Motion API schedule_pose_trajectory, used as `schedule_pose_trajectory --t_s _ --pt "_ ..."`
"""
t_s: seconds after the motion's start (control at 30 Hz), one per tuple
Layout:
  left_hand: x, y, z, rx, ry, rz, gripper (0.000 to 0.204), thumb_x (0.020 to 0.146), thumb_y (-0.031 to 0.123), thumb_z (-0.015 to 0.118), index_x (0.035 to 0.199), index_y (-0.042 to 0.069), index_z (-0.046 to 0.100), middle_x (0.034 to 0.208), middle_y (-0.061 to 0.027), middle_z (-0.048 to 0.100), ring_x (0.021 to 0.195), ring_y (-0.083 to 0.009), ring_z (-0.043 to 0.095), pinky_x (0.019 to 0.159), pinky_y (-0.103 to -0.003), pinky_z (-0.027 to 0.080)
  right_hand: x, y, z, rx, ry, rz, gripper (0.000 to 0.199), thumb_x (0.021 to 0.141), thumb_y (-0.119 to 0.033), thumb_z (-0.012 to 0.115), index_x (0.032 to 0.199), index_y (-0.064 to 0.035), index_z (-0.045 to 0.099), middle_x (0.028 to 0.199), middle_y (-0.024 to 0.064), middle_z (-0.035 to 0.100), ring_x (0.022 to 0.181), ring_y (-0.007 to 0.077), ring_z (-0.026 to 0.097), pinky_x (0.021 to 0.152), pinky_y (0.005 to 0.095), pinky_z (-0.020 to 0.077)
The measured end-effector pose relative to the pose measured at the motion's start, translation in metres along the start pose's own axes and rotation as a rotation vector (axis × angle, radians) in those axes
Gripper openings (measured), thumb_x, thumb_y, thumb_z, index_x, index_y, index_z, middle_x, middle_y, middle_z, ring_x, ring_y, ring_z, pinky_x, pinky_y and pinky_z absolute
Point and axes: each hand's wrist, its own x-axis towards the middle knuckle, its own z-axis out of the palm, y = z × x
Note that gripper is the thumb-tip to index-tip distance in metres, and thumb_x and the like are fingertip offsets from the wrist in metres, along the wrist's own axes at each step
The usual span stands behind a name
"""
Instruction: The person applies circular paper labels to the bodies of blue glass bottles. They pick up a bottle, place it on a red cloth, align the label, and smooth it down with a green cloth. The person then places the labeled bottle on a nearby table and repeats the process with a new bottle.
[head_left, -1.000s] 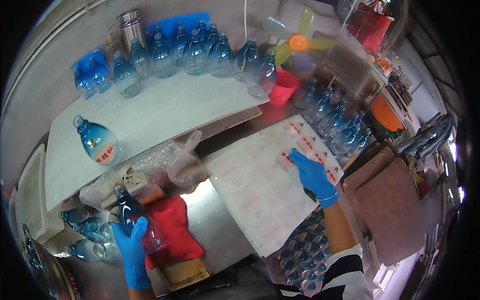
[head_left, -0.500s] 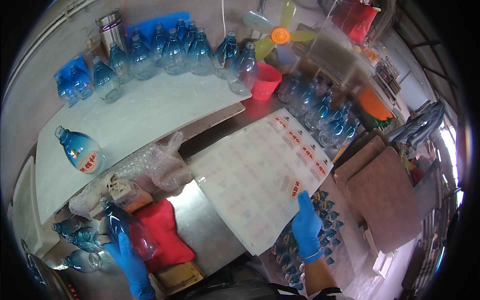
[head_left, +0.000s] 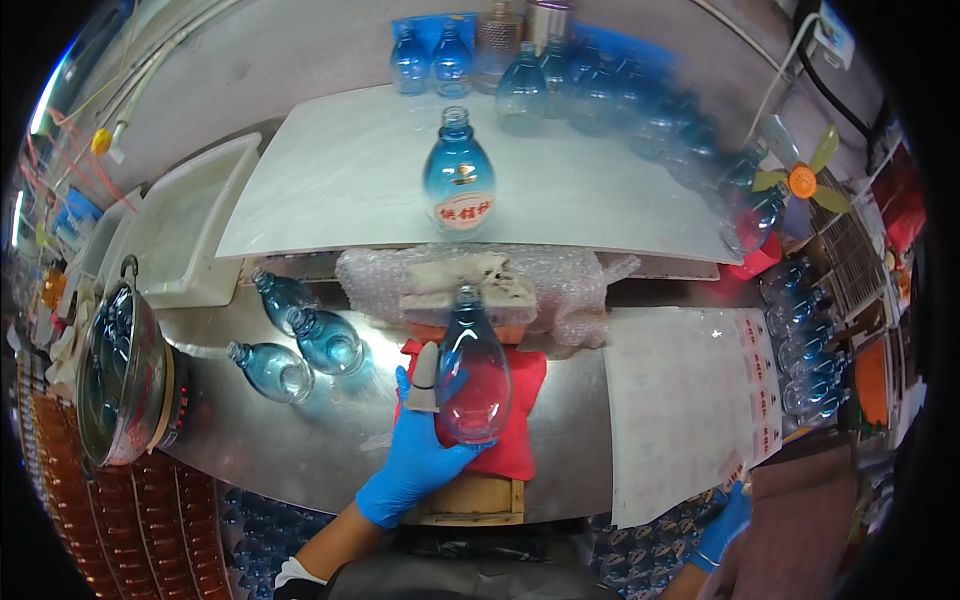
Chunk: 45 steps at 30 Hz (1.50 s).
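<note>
My left hand [head_left: 420, 450], in a blue glove with a grey thumb cover, grips a clear blue teardrop glass bottle [head_left: 472, 368] and holds it over a red cloth [head_left: 515, 420] on the metal counter. My right hand [head_left: 725, 525], also in a blue glove, sits low at the right, at the bottom corner of a white sheet of labels [head_left: 690, 405]. I cannot tell whether it grips the sheet. A labelled blue bottle [head_left: 458, 180] lies on the white board [head_left: 330, 190] ahead.
Three unlabelled blue bottles [head_left: 300, 345] lie left of the cloth. Bubble wrap [head_left: 480, 285] sits behind it. Rows of blue bottles [head_left: 600, 90] line the back and right edge. A metal pot [head_left: 115, 375], white tray [head_left: 190, 225], red cup [head_left: 755, 262] and small fan [head_left: 800, 180] stand around.
My view swung left. My left hand brought the bottle up over the red cloth toward the middle. My right hand dropped from the label sheet's middle to its bottom corner.
</note>
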Motion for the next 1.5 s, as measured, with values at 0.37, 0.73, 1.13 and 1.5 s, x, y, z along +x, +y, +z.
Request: schedule_pose_trajectory --t_s 0.37,0.73,1.13,1.5 --pt "-0.001 0.012 -0.004 0.318 -0.006 0.082 0.096 0.068 0.036 0.075 0.140 0.001 0.021 0.131 -0.0134 0.045 0.122 -0.0253 0.044 0.108 -0.049 -0.004 -0.117 -0.223 0.095 -0.108 -0.527 -0.839 0.012 0.074 0.004 0.065 0.085 -0.0008 0.066 0.073 0.0077 0.059 0.064 0.0161 0.054 0.056 0.0249 0.0402" --pt "0.000 0.005 -0.019 -0.140 -0.157 -0.062 0.112 0.063 0.040 0.078 0.142 0.001 0.010 0.141 -0.0213 0.026 0.131 -0.0320 0.027 0.109 -0.046 0.007 -0.203 -0.316 0.220 -0.099 -1.568 -0.376 0.025 0.075 -0.013 0.070 0.096 0.0006 0.064 0.082 0.0080 0.066 0.075 0.0109 0.060 0.068 0.0262 0.0480" --pt "0.015 0.005 -0.014 -0.273 -0.236 -0.153 0.110 0.070 0.037 0.074 0.140 -0.006 -0.001 0.144 -0.0228 0.014 0.134 -0.0299 0.019 0.108 -0.039 0.019 -0.198 -0.314 0.237 -0.074 -1.509 -0.966 0.022 0.074 -0.015 0.069 0.094 -0.0068 0.066 0.083 0.0111 0.066 0.076 0.0244 0.064 0.068 0.0314 0.0501" --pt "0.017 0.005 -0.013 -0.380 -0.248 -0.201 0.101 0.074 0.029 0.072 0.141 -0.004 0.002 0.144 -0.0196 0.017 0.133 -0.0274 0.022 0.107 -0.037 0.022 -0.206 -0.317 0.245 -0.048 -1.316 -0.694 0.025 0.073 -0.018 0.071 0.091 -0.0050 0.060 0.066 0.0047 0.057 0.061 0.0120 0.055 0.057 0.0252 0.0442"
